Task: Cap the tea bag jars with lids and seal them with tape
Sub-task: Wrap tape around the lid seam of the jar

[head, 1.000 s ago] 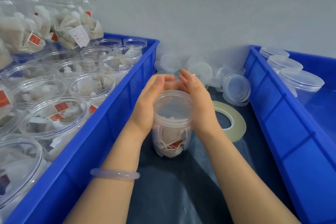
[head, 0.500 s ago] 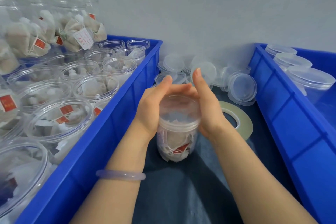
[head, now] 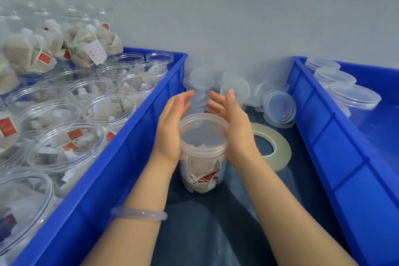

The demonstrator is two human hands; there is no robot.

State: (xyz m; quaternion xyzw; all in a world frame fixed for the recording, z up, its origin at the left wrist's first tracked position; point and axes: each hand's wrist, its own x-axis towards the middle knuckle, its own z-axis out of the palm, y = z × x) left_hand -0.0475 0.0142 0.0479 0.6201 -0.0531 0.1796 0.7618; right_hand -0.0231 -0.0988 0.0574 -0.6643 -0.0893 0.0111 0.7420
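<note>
Capped jar point(head: 203, 153) stands at frame centre. Left hand point(head: 170, 127) and right hand point(head: 234, 125) press its lid point(head: 204, 130), fingers straight.

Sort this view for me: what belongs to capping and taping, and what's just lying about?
In the job:
- jar of tea bags and its lid, between the palms of the left hand and right hand
- tape roll
- loose lids
- open jars in the left crate

Lying about:
- stacked tea bags, back left
- capped jars in the right crate
- bracelet
</note>
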